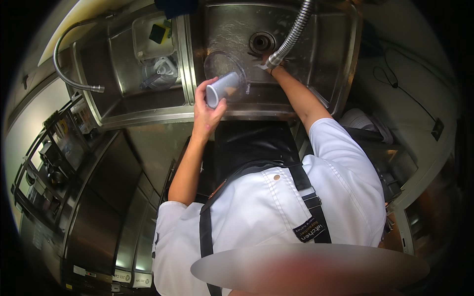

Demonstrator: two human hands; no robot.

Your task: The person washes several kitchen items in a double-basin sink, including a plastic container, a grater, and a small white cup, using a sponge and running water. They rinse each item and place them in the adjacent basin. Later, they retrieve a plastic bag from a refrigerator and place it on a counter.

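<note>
My left hand grips a translucent plastic tube over the near part of the right sink basin. The tube joins a clear round lid, which looks like a food processor lid with its feed tube. The lid is tilted, its disc facing away from me. My right hand reaches down near the drain, a dark band on its wrist. A flexible metal hose crosses in front of that hand and hides much of it. Whether the fingers hold anything is unclear.
In the left basin lie a clear container with a yellow and green sponge and a clear processor part. A second hose hangs at the left. Stacked pale dishes stand at the right.
</note>
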